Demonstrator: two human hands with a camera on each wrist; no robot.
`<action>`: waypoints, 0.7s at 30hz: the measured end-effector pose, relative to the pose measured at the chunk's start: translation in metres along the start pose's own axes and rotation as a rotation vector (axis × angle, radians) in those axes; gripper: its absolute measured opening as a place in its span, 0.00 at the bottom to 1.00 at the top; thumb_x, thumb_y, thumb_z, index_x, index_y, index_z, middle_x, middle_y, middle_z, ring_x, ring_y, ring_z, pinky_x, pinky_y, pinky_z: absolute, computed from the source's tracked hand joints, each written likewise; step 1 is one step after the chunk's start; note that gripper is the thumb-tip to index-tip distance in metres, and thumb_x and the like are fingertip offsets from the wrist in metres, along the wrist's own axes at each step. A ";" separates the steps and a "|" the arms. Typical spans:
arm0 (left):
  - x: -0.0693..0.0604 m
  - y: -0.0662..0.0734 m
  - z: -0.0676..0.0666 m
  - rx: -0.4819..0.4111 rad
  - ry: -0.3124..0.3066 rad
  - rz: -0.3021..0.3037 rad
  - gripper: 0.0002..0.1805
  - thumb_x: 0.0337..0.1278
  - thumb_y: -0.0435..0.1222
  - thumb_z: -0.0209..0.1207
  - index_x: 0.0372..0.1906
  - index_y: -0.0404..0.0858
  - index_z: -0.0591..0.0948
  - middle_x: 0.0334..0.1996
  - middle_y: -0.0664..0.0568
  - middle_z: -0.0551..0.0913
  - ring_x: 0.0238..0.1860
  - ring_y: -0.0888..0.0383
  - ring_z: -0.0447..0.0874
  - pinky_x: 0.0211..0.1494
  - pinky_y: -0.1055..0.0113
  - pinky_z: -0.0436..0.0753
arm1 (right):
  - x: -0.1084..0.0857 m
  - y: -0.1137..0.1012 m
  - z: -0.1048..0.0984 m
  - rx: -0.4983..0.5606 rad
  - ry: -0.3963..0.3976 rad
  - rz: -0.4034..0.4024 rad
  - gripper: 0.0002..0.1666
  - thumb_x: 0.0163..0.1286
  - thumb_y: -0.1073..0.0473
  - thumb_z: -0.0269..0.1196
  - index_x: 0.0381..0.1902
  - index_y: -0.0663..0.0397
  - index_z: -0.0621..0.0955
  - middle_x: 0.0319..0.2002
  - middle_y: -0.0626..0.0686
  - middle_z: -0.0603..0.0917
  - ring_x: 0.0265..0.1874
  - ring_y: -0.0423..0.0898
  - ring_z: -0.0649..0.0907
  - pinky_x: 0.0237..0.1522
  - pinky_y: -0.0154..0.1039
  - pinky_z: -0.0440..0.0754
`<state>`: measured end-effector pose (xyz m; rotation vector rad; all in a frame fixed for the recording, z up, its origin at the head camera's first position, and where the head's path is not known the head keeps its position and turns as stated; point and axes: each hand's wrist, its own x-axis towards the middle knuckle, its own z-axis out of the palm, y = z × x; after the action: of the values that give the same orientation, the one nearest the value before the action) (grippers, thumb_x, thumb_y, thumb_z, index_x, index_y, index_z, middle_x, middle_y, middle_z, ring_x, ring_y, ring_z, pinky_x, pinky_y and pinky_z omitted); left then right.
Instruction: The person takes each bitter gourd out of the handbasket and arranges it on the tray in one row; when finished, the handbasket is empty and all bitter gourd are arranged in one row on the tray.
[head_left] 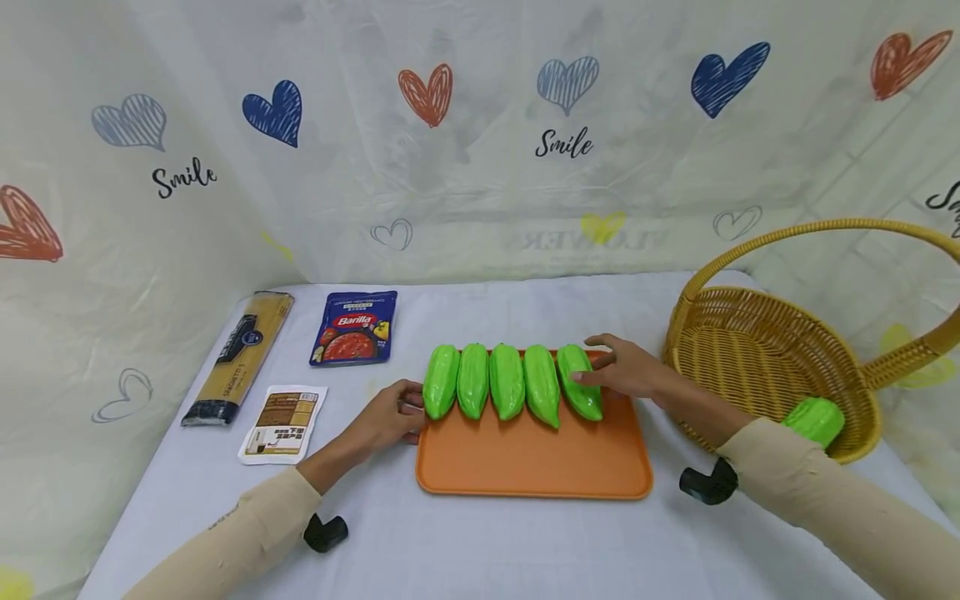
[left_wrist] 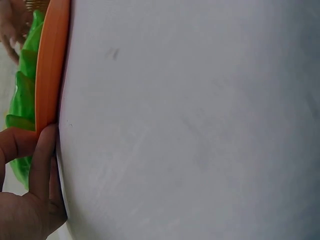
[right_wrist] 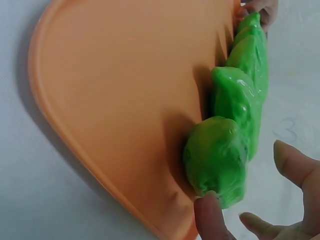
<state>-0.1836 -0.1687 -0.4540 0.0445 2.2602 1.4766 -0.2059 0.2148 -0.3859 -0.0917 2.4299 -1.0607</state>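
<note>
On the orange tray (head_left: 532,462) several glossy green gourd-like vegetables (head_left: 507,382) lie side by side along the far edge, tips toward the person. The left hand (head_left: 392,410) pinches the tray's left rim beside the first gourd; in the left wrist view its thumb and fingers (left_wrist: 42,162) meet at that rim. At the other end, the right hand (head_left: 626,367) has its fingers spread around the rightmost gourd (head_left: 579,383). One fingertip (right_wrist: 209,212) touches this gourd (right_wrist: 215,160) in the right wrist view, while the other fingers stand apart from it.
A wicker basket (head_left: 750,333) with a tall handle stands at the right, holding another green gourd (head_left: 816,422). At the left lie a spaghetti pack (head_left: 240,358), a blue Barilla pouch (head_left: 354,328) and a small brown-and-white packet (head_left: 283,424). A printed curtain (head_left: 480,192) hangs behind the table.
</note>
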 end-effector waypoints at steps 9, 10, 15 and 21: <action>0.000 0.001 -0.001 0.005 -0.006 -0.002 0.31 0.58 0.30 0.62 0.66 0.31 0.69 0.54 0.41 0.76 0.49 0.52 0.82 0.41 0.61 0.90 | -0.017 0.003 -0.013 0.051 -0.006 -0.047 0.52 0.67 0.41 0.66 0.76 0.61 0.57 0.65 0.72 0.71 0.51 0.60 0.84 0.47 0.49 0.88; 0.000 0.001 -0.001 0.005 -0.006 -0.004 0.30 0.57 0.30 0.62 0.66 0.31 0.69 0.54 0.41 0.76 0.49 0.52 0.82 0.41 0.61 0.90 | -0.019 0.003 -0.015 0.057 -0.008 -0.053 0.51 0.68 0.42 0.66 0.76 0.61 0.57 0.65 0.72 0.71 0.52 0.60 0.84 0.47 0.49 0.88; 0.000 0.002 -0.001 0.006 -0.008 -0.009 0.30 0.58 0.30 0.62 0.67 0.32 0.69 0.54 0.41 0.76 0.49 0.52 0.82 0.42 0.62 0.90 | -0.031 0.006 -0.028 0.039 -0.019 -0.078 0.46 0.68 0.44 0.66 0.74 0.61 0.61 0.64 0.70 0.73 0.55 0.60 0.82 0.47 0.47 0.88; -0.001 0.003 -0.001 0.008 -0.008 0.000 0.31 0.58 0.30 0.62 0.67 0.32 0.69 0.54 0.41 0.76 0.49 0.52 0.82 0.42 0.61 0.90 | -0.047 0.015 -0.049 -0.001 -0.043 -0.109 0.41 0.70 0.45 0.64 0.71 0.61 0.65 0.62 0.67 0.77 0.52 0.55 0.83 0.46 0.46 0.88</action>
<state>-0.1832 -0.1686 -0.4509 0.0530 2.2595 1.4647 -0.1851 0.2696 -0.3493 -0.2471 2.4101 -1.0928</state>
